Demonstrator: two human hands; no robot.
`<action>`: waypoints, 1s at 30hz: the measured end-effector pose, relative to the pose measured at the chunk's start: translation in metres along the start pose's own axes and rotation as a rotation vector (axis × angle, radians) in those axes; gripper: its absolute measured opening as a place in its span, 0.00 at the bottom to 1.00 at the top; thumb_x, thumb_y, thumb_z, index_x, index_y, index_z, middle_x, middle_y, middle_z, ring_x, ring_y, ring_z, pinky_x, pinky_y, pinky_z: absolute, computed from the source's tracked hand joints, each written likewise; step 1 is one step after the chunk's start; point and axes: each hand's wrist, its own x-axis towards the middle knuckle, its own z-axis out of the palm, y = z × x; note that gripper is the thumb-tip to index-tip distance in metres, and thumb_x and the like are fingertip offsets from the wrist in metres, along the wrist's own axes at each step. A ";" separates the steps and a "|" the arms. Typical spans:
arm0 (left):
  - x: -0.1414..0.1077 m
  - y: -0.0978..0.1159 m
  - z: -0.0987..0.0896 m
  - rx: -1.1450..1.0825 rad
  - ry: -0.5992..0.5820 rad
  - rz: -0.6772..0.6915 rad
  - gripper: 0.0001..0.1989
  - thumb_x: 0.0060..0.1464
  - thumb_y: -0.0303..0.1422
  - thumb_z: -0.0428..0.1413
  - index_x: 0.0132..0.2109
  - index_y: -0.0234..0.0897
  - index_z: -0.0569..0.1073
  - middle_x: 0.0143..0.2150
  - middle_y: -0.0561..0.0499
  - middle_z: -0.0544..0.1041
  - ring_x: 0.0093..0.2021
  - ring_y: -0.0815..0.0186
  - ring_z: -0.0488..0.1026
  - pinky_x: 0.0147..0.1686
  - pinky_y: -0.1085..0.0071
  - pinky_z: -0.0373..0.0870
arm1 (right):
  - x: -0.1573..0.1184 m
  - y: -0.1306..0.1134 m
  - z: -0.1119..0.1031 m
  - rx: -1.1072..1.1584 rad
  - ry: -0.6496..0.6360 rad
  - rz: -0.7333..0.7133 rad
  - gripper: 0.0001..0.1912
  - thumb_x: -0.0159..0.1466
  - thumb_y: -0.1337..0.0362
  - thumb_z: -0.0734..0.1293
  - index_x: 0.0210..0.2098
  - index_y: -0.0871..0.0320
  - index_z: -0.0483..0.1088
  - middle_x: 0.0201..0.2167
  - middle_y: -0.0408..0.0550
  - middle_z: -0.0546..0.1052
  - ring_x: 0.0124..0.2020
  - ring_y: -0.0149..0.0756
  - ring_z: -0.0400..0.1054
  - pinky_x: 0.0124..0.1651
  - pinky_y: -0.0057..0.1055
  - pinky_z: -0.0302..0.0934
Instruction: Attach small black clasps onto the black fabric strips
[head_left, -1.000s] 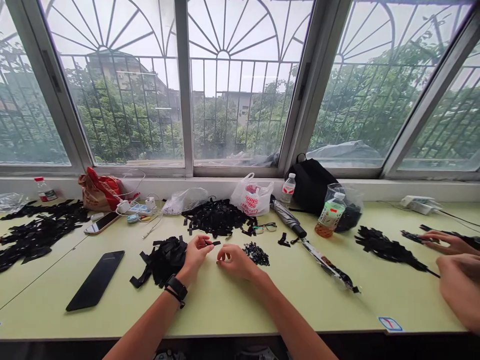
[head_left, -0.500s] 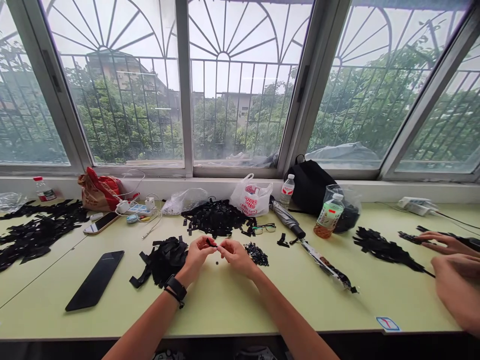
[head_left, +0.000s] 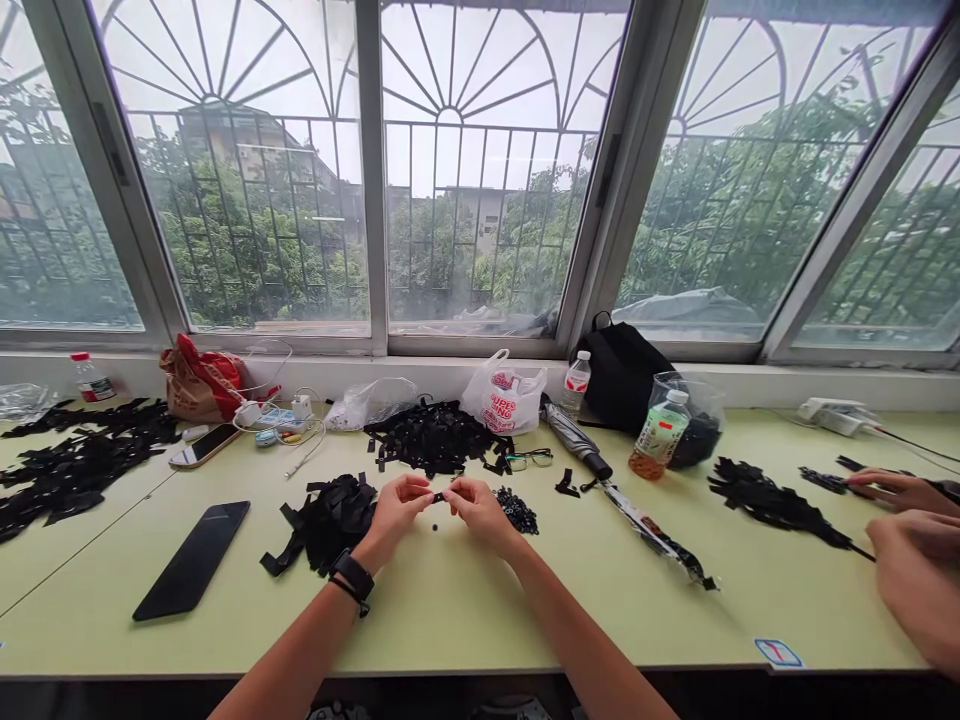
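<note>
My left hand (head_left: 397, 515) and my right hand (head_left: 477, 510) meet above the middle of the green table, each pinching an end of a small black strip (head_left: 439, 497). Just below them a tiny black part (head_left: 435, 527) lies on the table. Beside my left hand is a pile of black fabric strips (head_left: 334, 520). A heap of small dark rings (head_left: 517, 510) lies right of my right hand. Behind both hands spreads a larger pile of black pieces (head_left: 435, 435).
A black tablet (head_left: 191, 560) and a phone (head_left: 204, 445) lie left. Glasses (head_left: 529, 458), an umbrella (head_left: 574, 435), a long plastic packet (head_left: 660, 535) and a green-labelled bottle (head_left: 660, 435) stand or lie right. Another person's hands (head_left: 915, 550) are at the right edge.
The black strip between my fingers has turned from tilted to nearly level, and my fingertips have moved slightly apart along it. The other person's hands have shifted slightly.
</note>
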 end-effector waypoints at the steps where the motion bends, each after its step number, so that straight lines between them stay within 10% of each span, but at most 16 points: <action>1: 0.001 0.000 -0.001 0.032 0.016 0.019 0.15 0.45 0.36 0.68 0.40 0.35 0.78 0.35 0.45 0.82 0.38 0.59 0.79 0.37 0.68 0.71 | 0.000 0.002 0.000 -0.015 0.002 0.005 0.17 0.62 0.51 0.67 0.27 0.59 0.70 0.22 0.42 0.70 0.23 0.30 0.60 0.28 0.27 0.52; 12: -0.004 0.005 -0.002 0.279 -0.174 0.146 0.14 0.54 0.39 0.62 0.44 0.36 0.77 0.29 0.50 0.79 0.29 0.65 0.74 0.29 0.71 0.66 | 0.000 0.002 0.002 -0.044 -0.004 -0.025 0.18 0.62 0.50 0.68 0.26 0.59 0.70 0.21 0.42 0.70 0.23 0.30 0.59 0.28 0.27 0.51; 20: -0.006 0.014 -0.003 0.177 -0.257 0.065 0.21 0.58 0.45 0.60 0.54 0.41 0.78 0.49 0.43 0.80 0.42 0.60 0.77 0.35 0.70 0.69 | -0.003 -0.017 -0.001 0.089 0.031 -0.022 0.21 0.61 0.45 0.69 0.31 0.59 0.73 0.22 0.42 0.69 0.24 0.30 0.59 0.28 0.28 0.52; 30: -0.002 0.023 -0.001 0.276 -0.201 0.141 0.22 0.61 0.49 0.54 0.34 0.36 0.80 0.31 0.49 0.78 0.32 0.64 0.69 0.34 0.71 0.63 | -0.005 -0.024 -0.003 0.119 0.013 -0.005 0.22 0.60 0.43 0.70 0.31 0.59 0.73 0.21 0.41 0.68 0.23 0.29 0.56 0.26 0.27 0.50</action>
